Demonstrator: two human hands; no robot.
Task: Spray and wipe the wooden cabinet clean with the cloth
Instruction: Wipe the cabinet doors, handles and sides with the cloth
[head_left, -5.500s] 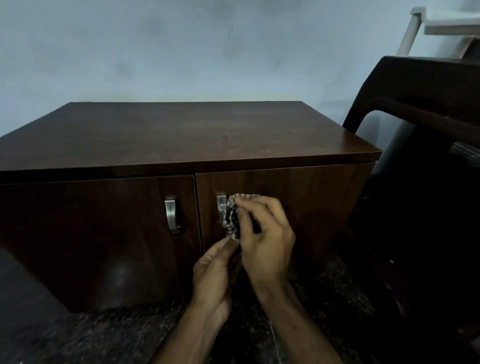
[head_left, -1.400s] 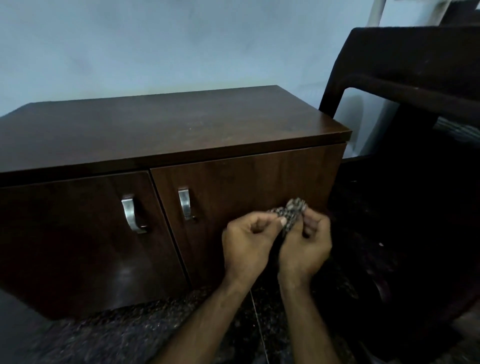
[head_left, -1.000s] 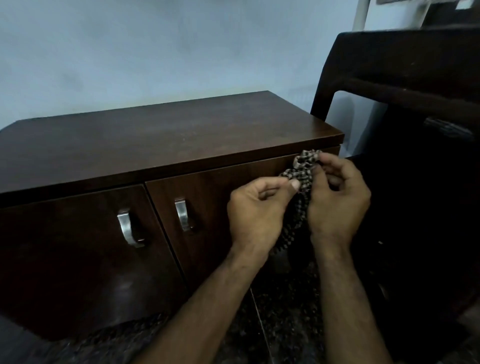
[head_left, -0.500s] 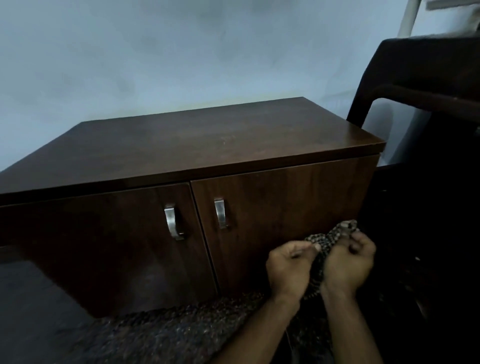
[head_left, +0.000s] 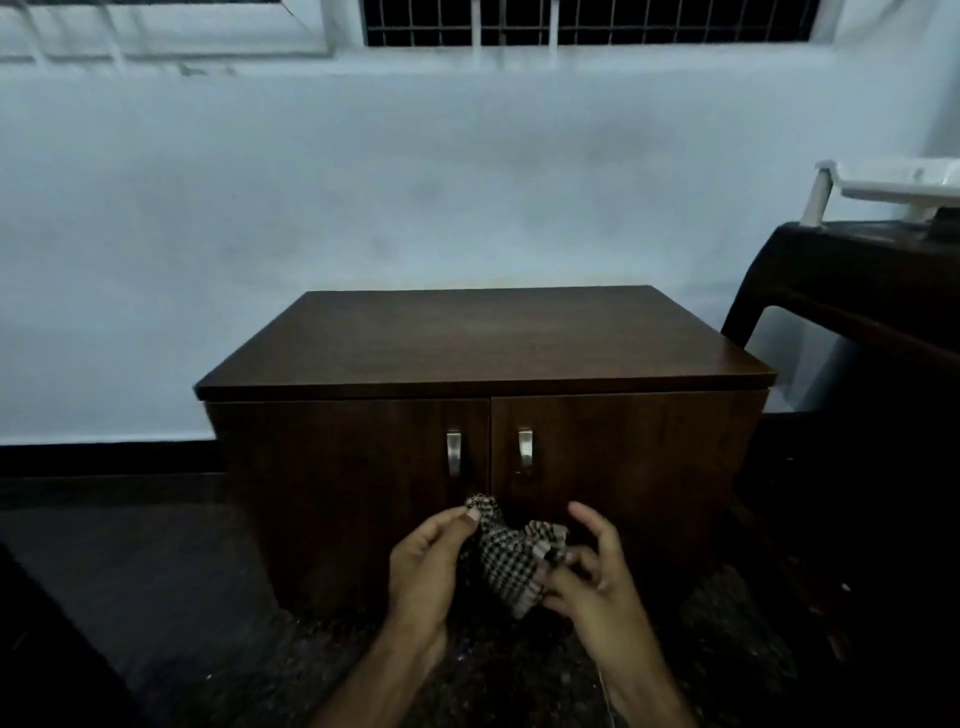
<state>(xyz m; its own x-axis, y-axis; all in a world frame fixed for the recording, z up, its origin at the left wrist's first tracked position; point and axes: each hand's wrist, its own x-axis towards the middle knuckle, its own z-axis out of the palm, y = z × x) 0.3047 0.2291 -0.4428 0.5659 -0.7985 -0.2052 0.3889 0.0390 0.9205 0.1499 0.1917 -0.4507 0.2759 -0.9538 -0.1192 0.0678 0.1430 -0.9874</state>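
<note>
Low in the frame's centre, before the cabinet (head_left: 483, 364) doors, the left hand (head_left: 426, 566) pinched one corner of the cloth (head_left: 506, 561) and the right hand (head_left: 592, 577) nipped its other edge; soft, light and limp, it looked best bunched into a pad.

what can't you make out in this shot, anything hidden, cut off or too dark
All from the head view:
- Cabinet inside: hidden, both doors are shut.
- Cloth: its full size is unclear, since it is bunched between the left hand and right hand.
- Spray bottle: none in view.
- Dark chair: cut off by the right edge, its lower part lost in shadow.
- Window: cut off by the top edge.
- Floor: too dark to see dirt.
</note>
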